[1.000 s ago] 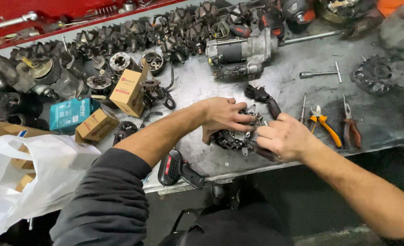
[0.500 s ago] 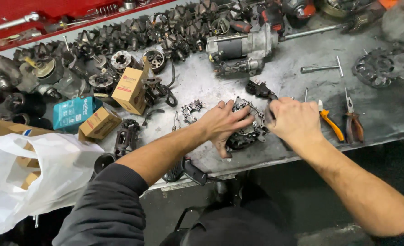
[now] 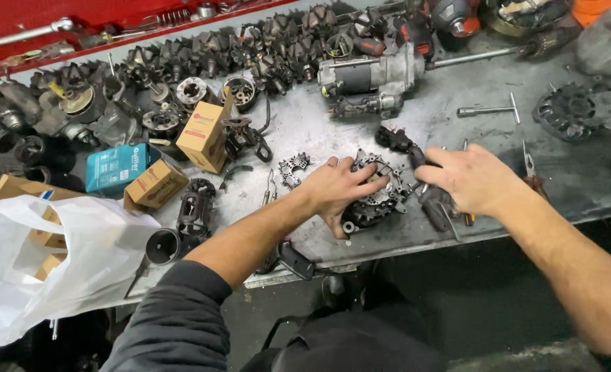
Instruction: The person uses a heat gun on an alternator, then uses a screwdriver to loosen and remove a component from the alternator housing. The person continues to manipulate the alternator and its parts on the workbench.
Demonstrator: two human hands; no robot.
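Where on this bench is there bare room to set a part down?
Bare metal lies between the T-handle wrench and right hand, and between the starter motor and left hand. The back row of rotors is crowded.
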